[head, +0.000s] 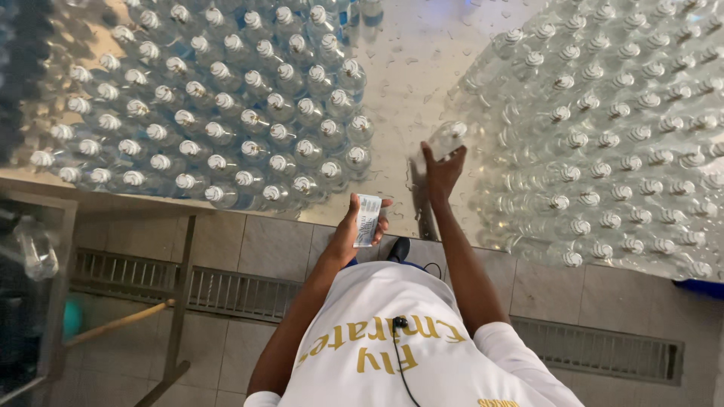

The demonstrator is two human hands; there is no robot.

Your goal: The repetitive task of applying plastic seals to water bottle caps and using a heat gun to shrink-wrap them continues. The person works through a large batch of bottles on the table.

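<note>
Standing at a wet, shiny steel table [407, 83], seen from above. Left hand [354, 226] closed around 1 small stack of pale printed paper labels [367, 218], pinched between thumb and fingers just over the near table edge. Right hand [441, 169] wrapped around the base of 1 clear plastic bottle with a white cap [446, 139], held tilted above the bare strip of table between the 2 bottle groups. On the left, a packed block of clear white-capped bottles with bluish labels [226, 113], upright and touching; roughly 60 visible, exact count not possible since the block runs out of view. On the right, a larger heap of clear white-capped bottles without labels [603, 128], seemingly lying stacked in rows; well over 60, too many and too blurred to count. Risks, as a judgement: water drops on the steel likely to make the held bottle slip or wet the labels so they stick poorly or crooked; a swing of the right arm could nudge the near edge of the right heap and send bottles rolling onto the tiled floor [249, 249]; the left block's front row sits close to the table edge and could tip with a bump; a loose hold on the labels could drop them towards the floor drain grate [226, 290].
</note>
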